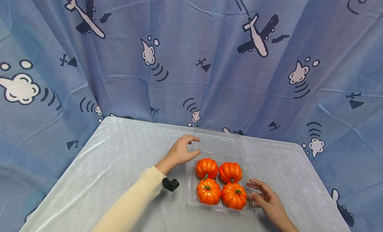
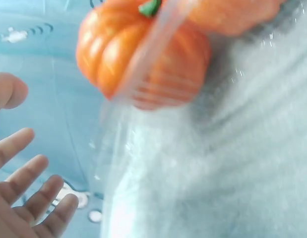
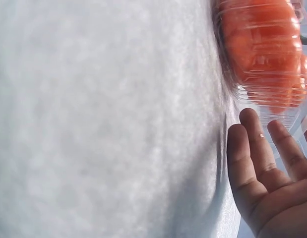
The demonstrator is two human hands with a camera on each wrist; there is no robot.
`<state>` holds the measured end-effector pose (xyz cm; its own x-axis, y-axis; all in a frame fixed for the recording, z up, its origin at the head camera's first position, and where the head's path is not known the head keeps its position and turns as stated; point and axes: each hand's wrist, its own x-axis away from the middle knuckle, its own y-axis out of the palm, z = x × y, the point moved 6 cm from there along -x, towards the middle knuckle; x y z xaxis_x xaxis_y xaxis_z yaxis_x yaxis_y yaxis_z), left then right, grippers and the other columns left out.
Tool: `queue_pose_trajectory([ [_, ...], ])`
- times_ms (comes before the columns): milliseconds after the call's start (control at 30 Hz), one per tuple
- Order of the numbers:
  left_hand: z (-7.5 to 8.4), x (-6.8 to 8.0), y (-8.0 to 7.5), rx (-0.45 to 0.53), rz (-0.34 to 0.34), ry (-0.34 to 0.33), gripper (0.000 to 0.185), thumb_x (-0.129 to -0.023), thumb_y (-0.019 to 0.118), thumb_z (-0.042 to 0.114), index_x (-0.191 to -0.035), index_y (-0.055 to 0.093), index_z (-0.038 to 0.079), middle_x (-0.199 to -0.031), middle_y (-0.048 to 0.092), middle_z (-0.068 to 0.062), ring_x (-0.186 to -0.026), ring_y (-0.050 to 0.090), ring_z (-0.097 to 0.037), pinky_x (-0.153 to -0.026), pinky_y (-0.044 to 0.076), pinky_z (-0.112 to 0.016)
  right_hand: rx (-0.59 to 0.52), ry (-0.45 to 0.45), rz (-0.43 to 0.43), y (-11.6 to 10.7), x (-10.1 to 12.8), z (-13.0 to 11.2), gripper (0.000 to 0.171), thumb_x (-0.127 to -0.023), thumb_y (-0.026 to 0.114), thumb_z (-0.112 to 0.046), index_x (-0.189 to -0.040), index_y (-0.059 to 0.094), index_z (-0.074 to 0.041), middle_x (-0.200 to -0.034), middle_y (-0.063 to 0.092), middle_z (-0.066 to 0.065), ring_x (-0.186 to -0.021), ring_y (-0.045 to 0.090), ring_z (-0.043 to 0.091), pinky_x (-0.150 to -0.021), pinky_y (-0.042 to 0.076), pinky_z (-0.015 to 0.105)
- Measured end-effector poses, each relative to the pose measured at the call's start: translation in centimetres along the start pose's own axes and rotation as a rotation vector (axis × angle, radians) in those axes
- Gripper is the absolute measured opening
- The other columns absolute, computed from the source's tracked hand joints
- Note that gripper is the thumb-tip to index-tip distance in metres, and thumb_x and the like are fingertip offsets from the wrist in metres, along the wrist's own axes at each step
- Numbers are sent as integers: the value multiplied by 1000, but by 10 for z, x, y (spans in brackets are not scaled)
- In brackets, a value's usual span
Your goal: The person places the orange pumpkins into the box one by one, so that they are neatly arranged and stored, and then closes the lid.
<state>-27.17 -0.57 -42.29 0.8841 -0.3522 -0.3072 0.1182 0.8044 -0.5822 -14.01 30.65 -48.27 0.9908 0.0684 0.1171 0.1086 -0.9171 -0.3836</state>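
Behind everything, a large blue cloth backdrop printed with white aeroplanes and clouds [image 1: 191, 59], hanging in folds past the far edge. Below it, a table under a pale, glossy plastic cover [image 1: 104, 172], its far corners rounded. Near the middle of the table, toward the right edge, a clear plastic clamshell container [image 1: 219, 147] with its lid laid open flat toward the far edge. In the tray half, on the near side, four small orange ribbed pumpkins with green stems [image 1: 219, 187], packed two by two and touching one another. At the lid's left rim, the left hand [image 1: 181, 152] in a cream long sleeve, fingers and thumb curved apart around the rim; whether actually pinching the plastic, cannot tell from the head view, while in the left wrist view the fingers [image 2: 29, 193] spread loosely and hold nothing. At the tray's right wall, the right hand [image 1: 266, 200], fingers straight and slightly fanned, tips against the clear plastic just beside the near-right pumpkin. Under the left wrist, a small black wrist camera mount [image 1: 170, 184].
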Motion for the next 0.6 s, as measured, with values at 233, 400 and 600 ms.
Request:
queue_pose_trajectory([
  [233,-32,-11,5,67,13,-140,39,-83,68,23,-119,64,8,-122,58,-18,-103,62,-35,-88,52,-42,5,-59,-8,-1,2,-3,45,-96,56,-11,-138,42,2,-112,63,-20,-83,69,15,-64,57,32],
  [400,-51,-19,10,115,33,-211,37,-84,66,21,-119,64,7,-118,59,-20,-98,65,-32,-87,53,-41,2,-70,-14,0,3,-3,45,-96,56,-10,-137,42,4,-112,63,-21,-82,68,14,-64,58,32],
  [600,-61,-23,18,133,15,-255,36,-85,64,19,-119,64,6,-118,62,-16,-97,66,-28,-87,54,-37,10,-72,-8,0,4,-3,44,-96,56,-10,-136,43,4,-111,63,-20,-82,69,16,-63,58,32],
])
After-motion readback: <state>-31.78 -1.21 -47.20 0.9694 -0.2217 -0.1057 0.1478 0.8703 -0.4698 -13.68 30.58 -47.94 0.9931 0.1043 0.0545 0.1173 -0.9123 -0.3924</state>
